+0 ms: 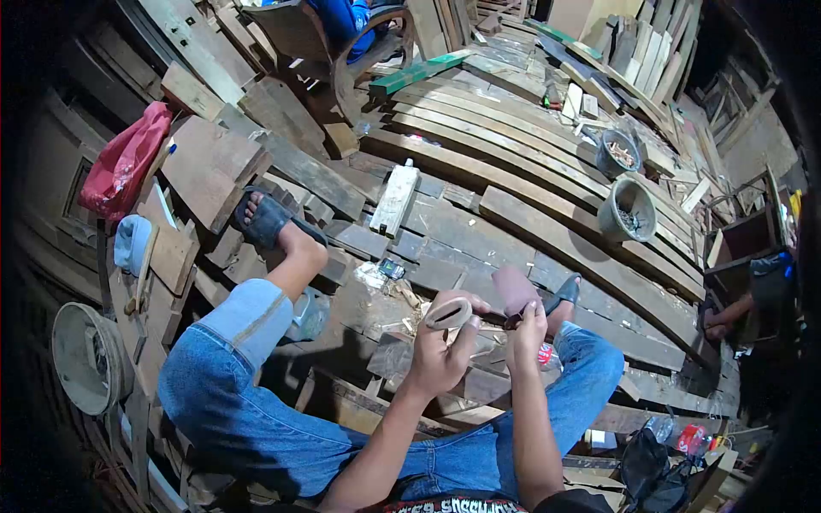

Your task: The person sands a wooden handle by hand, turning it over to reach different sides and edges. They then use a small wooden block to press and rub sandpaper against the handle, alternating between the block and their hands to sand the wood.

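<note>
My left hand point(434, 363) is closed around a small oval wooden piece point(448, 315). Its upper face is turned up and shows a pale rim around a darker hollow. In my right hand point(525, 338) a pinkish-brown sheet point(515, 289), which looks like sandpaper, is pinched near its lower end, and its free end points away from me. Both hands are close together above my lap, with the wooden piece and the sheet slightly apart. A dark bit by my right fingertips is too small to name.
Long planks point(547, 214) lie across the floor ahead. Two buckets stand on the right, a grey one point(627, 210) and a smaller one point(617, 154). A whitish wooden block point(396, 201) lies between my feet. At left are a pale bucket point(85, 359) and a red bag point(128, 162).
</note>
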Demonstrator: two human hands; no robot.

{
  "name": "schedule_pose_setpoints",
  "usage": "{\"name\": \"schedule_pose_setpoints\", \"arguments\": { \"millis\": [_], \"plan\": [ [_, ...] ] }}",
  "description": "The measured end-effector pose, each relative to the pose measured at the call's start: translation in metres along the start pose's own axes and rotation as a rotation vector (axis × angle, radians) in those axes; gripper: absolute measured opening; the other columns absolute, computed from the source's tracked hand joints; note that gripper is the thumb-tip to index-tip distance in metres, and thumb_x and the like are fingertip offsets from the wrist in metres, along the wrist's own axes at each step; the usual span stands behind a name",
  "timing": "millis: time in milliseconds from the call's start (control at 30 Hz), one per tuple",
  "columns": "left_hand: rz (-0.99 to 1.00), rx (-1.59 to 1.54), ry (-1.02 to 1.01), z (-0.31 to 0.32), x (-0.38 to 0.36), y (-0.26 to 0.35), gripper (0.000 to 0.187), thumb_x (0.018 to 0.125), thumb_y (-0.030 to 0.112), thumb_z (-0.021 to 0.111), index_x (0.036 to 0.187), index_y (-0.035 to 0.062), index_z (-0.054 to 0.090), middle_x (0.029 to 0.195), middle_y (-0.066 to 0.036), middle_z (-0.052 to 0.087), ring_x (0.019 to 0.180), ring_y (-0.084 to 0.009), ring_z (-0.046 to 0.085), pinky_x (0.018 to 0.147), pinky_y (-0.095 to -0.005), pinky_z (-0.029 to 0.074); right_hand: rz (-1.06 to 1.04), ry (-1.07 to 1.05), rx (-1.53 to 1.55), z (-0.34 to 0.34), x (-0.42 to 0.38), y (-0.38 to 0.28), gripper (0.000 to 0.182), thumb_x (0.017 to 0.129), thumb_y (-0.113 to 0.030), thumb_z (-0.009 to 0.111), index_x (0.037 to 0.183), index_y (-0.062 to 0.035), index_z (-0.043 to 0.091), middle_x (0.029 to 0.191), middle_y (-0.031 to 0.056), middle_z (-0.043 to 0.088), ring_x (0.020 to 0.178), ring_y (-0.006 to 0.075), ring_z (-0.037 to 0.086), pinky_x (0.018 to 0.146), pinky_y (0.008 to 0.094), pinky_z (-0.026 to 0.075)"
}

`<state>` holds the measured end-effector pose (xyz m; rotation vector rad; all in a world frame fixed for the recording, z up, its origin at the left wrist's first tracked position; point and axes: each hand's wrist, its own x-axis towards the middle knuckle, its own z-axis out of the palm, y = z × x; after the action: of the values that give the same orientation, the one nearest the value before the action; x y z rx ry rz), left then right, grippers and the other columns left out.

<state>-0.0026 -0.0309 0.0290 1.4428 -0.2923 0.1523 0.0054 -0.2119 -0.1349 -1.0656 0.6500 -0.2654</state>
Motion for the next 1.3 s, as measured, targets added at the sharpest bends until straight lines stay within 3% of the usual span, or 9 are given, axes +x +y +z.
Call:
{"name": "schedule_pose_setpoints", "arguments": {
  "millis": [133, 233, 400, 800, 900, 933, 1067, 1233, 1300],
  "plan": [
    [0.078, -0.027, -0.103, -0.008, 0.0, 0.018, 0.017, 0.092, -0.009, 0.055, 0.105, 0.0025, 0.055, 0.104, -0.011, 0.062, 0.098, -0.0176, 0.062, 0.09, -0.0328, 0.05, -0.012, -0.057, 0.012, 0.0, -0.001, 0.006, 0.032, 0.11, -0.024, 0.041, 0.131, -0.0027, 0.053, 0.109, 0.0057, 0.062, 0.089, 0.0152, 0.06, 0.076, 0.0319, 0.051],
    [-0.015, -0.173, -0.031, -0.006, -0.005, 0.021, 0.02, 0.092, -0.01, 0.054, 0.107, 0.0031, 0.053, 0.103, -0.011, 0.061, 0.097, -0.0171, 0.061, 0.092, -0.0336, 0.05, 0.004, 0.008, 0.004, 0.0, 0.0, 0.002, 0.03, 0.11, -0.02, 0.039, 0.125, 0.0002, 0.055, 0.112, 0.0069, 0.063, 0.096, 0.0157, 0.061, 0.085, 0.0327, 0.05],
    [-0.003, -0.177, -0.02, -0.007, -0.002, 0.038, 0.021, 0.09, -0.011, 0.052, 0.106, 0.0025, 0.053, 0.1, -0.01, 0.06, 0.096, -0.0165, 0.06, 0.091, -0.0316, 0.05, 0.041, 0.043, 0.001, -0.01, 0.007, 0.01, 0.027, 0.109, -0.024, 0.045, 0.118, -0.0025, 0.058, 0.098, 0.0017, 0.061, 0.077, 0.0094, 0.055, 0.064, 0.0258, 0.046],
    [0.114, -0.074, 0.04, -0.015, 0.006, 0.045, 0.014, 0.083, -0.006, 0.059, 0.096, -0.0002, 0.062, 0.093, -0.011, 0.063, 0.085, -0.0179, 0.063, 0.079, -0.0289, 0.05, 0.033, -0.084, -0.022, -0.005, 0.009, 0.021, 0.03, 0.108, -0.023, 0.045, 0.121, 0.0012, 0.057, 0.106, 0.0064, 0.063, 0.093, 0.0157, 0.062, 0.08, 0.031, 0.051],
    [0.125, -0.036, 0.033, -0.017, 0.006, 0.046, 0.014, 0.082, -0.005, 0.06, 0.096, -0.0004, 0.062, 0.093, -0.011, 0.064, 0.086, -0.0184, 0.063, 0.079, -0.0291, 0.05, 0.025, -0.045, -0.054, -0.002, 0.009, 0.026, 0.028, 0.107, -0.022, 0.045, 0.119, -0.0006, 0.058, 0.102, 0.0046, 0.063, 0.088, 0.0136, 0.061, 0.074, 0.0289, 0.05],
    [0.131, -0.049, 0.015, -0.019, 0.007, 0.046, 0.018, 0.078, -0.005, 0.061, 0.095, 0.0007, 0.064, 0.094, -0.012, 0.064, 0.085, -0.0223, 0.064, 0.079, -0.0327, 0.05, 0.045, -0.044, -0.086, -0.001, 0.008, 0.024, 0.027, 0.107, -0.023, 0.045, 0.118, -0.0024, 0.059, 0.098, 0.0025, 0.063, 0.078, 0.0099, 0.059, 0.064, 0.0258, 0.047],
    [0.173, 0.22, -0.12, -0.025, 0.017, 0.057, 0.027, 0.07, -0.01, 0.062, 0.094, 0.0027, 0.066, 0.101, -0.013, 0.067, 0.098, -0.0257, 0.064, 0.089, -0.0359, 0.049, 0.016, -0.053, -0.183, -0.006, 0.013, 0.031, 0.024, 0.107, -0.023, 0.046, 0.112, -0.0047, 0.06, 0.082, -0.0022, 0.057, 0.062, 0.0056, 0.049, 0.052, 0.0242, 0.038],
    [0.034, 0.192, -0.138, -0.028, 0.012, 0.037, 0.022, 0.071, -0.009, 0.064, 0.09, 0.0033, 0.062, 0.104, -0.013, 0.066, 0.1, -0.0252, 0.064, 0.09, -0.0345, 0.048, 0.043, -0.036, -0.156, 0.01, 0.002, 0.022, 0.019, 0.106, -0.024, 0.048, 0.096, -0.0092, 0.056, 0.072, -0.0027, 0.052, 0.055, 0.006, 0.046, 0.048, 0.0242, 0.035],
    [0.01, 0.193, -0.128, -0.03, 0.012, 0.03, 0.02, 0.072, -0.009, 0.064, 0.088, 0.0029, 0.06, 0.102, -0.012, 0.066, 0.099, -0.0244, 0.064, 0.089, -0.0339, 0.049, 0.033, -0.062, -0.187, 0.01, 0.003, 0.024, 0.02, 0.106, -0.024, 0.048, 0.101, -0.0078, 0.058, 0.074, -0.003, 0.053, 0.057, 0.0056, 0.046, 0.049, 0.0233, 0.036]
  ]
}}
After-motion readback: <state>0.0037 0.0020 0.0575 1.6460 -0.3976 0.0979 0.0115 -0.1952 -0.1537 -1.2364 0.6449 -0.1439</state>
